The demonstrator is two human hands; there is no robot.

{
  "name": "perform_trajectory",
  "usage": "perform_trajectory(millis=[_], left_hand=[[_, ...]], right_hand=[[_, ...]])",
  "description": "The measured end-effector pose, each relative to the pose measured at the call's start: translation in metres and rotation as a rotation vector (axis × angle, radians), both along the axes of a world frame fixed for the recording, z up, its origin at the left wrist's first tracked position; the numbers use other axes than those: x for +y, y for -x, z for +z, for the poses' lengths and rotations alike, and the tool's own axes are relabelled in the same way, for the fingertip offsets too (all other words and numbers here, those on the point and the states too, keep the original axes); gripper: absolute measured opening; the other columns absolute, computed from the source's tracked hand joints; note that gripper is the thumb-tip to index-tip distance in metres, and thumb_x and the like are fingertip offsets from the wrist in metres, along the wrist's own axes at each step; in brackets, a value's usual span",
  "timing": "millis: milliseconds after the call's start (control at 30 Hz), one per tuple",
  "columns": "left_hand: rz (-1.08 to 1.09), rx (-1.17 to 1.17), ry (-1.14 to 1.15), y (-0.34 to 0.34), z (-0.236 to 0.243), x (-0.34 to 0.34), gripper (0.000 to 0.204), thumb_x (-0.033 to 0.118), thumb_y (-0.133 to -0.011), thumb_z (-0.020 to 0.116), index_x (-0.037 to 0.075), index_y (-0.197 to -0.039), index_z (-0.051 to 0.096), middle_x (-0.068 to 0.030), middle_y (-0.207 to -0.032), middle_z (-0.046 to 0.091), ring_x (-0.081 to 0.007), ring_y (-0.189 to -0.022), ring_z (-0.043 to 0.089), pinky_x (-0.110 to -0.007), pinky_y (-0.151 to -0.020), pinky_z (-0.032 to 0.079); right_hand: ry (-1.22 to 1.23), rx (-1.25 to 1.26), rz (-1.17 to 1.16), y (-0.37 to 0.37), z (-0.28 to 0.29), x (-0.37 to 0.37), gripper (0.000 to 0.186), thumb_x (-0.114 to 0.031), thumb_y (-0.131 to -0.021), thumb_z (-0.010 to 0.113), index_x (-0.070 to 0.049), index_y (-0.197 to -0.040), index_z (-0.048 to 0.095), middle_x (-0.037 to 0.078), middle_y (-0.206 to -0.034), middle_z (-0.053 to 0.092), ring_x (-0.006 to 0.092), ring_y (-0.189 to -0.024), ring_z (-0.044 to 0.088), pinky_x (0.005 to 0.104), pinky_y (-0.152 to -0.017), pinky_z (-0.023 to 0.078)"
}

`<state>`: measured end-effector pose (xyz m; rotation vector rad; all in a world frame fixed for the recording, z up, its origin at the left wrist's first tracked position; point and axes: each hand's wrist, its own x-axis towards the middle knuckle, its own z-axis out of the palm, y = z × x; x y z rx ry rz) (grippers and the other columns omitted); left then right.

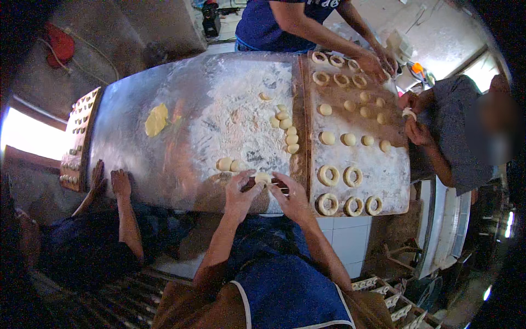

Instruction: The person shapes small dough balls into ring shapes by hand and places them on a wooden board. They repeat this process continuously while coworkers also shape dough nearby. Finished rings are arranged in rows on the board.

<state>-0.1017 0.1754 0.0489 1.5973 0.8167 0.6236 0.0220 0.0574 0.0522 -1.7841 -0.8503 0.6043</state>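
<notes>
Dough piece (263, 178): pale, small, rounded top; underside hidden
Hold: pinched from 8 and 4 o'clock
Place: just off view centre, toward 6 o'clock

The tabletop (189, 178) lies open left of the left hand (240, 194), but two dough balls (224, 163) block just ahead of it.

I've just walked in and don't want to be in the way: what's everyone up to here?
The person's left hand and right hand hold a pale dough piece by the table's near edge. To the right, a board bears dough rings at both ends and dough balls between. Across the table, a co-worker in blue reaches over the far rings; another in gray holds something small and pale.
</notes>
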Motion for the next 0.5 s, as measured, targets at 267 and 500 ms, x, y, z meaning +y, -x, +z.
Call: perform_trajectory(millis=[267,500], left_hand=[[-0.147,0.063,0.061,0.023,0.022,0.021,0.027,0.011,-0.088,0.068,-0.002,-0.112,0.067,-0.01,-0.097,0.07,-0.0158,-0.088,0.066,-0.029,-0.079,0.053],[-0.103,-0.003,0.132,0.02,0.024,0.028,0.02,0.009,-0.089,0.067,-0.001,-0.106,0.066,-0.0093,-0.092,0.069,-0.0162,-0.086,0.066,-0.03,-0.077,0.054]], right_hand=[[0.005,0.132,-0.034,0.017,0.011,0.031,0.037,-0.015,-0.08,0.078,-0.001,-0.112,0.066,0.014,-0.101,0.072,0.0194,-0.09,0.07,0.0314,-0.081,0.055],[-0.048,0.23,-0.059,0.03,0.021,0.049,0.061,-0.007,-0.079,0.074,-0.005,-0.133,0.047,0.009,-0.089,0.068,0.0146,-0.079,0.065,0.0287,-0.072,0.053]])
